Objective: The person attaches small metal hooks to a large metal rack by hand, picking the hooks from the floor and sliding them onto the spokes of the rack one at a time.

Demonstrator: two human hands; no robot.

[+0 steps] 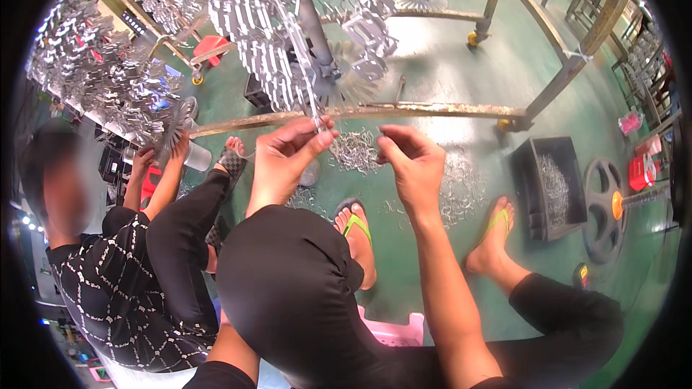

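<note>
Silver metal strand (310, 86) is hung before the frame rail (447, 109), and its lower end is pinched now by the left hand (283, 156). Across from it, the right hand (417, 166) is held curled; whether anything is gripped cannot be told. Small metal pieces (355, 151) are heaped on the floor (396, 274) below.
</note>
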